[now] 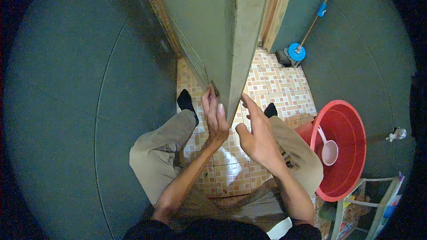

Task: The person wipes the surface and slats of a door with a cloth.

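Observation:
A grey-green door (207, 31) stands open on edge in front of me, its pale narrow edge (249, 22) facing me. My left hand (215, 118) lies along the door's left face, fingers stretched upward and thumb apart, beside a small dark metal handle (215, 88). It does not look wrapped round the handle. On the other side, my right hand (259, 135) is open, its fingertips at the door's right side and its thumb spread away. Nothing shows in its palm. The far side of the door is hidden.
A large red tub (362, 151) at the right holds a pale pink dipper (329, 152). Beyond it, a mop (297, 52) leans against the dark wall. A wall tap (396, 134) and a rack (382, 204) are at the far right. My knees flank the tiled floor (231, 175).

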Demonstrator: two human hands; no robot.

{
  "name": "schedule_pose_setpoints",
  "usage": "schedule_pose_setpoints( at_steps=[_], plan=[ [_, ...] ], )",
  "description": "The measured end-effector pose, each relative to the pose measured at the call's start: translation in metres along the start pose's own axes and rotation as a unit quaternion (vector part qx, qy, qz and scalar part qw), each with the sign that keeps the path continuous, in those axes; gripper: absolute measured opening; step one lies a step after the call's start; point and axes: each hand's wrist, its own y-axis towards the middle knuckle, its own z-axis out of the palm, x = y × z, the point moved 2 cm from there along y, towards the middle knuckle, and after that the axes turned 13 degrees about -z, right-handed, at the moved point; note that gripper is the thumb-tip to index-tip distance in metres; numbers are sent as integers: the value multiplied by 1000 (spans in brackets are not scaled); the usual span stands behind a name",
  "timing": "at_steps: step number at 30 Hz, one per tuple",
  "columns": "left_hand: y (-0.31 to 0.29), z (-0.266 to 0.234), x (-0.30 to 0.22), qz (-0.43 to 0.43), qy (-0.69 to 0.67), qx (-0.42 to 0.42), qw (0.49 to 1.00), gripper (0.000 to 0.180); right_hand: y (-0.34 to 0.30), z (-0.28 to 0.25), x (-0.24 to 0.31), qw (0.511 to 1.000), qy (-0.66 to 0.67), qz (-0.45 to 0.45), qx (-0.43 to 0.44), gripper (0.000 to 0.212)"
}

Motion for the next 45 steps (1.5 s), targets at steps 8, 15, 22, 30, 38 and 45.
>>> schedule_pose_setpoints(
  at_steps=[8,15,22,30,38,45],
  plan=[
    [-5,-6,2,109,-50,-39,992,76,1,1,3,1000,14,-7,16,69],
    [0,16,65,-189,-116,32,975,73,2,2,1,1000,13,-8,4,69],
    [5,5,7,-125,-94,46,987,74,1,0,-2,1000,0,-9,-5,69],
    [3,-10,-18,164,-56,-6,985,83,3,-2,2,1000,7,-15,5,69],
    [6,11,48,-201,-130,47,970,72,5,0,6,999,25,13,25,71],
    [6,1,3,-178,-111,45,977,66,3,0,1,1000,-2,12,10,72]
  ],
)
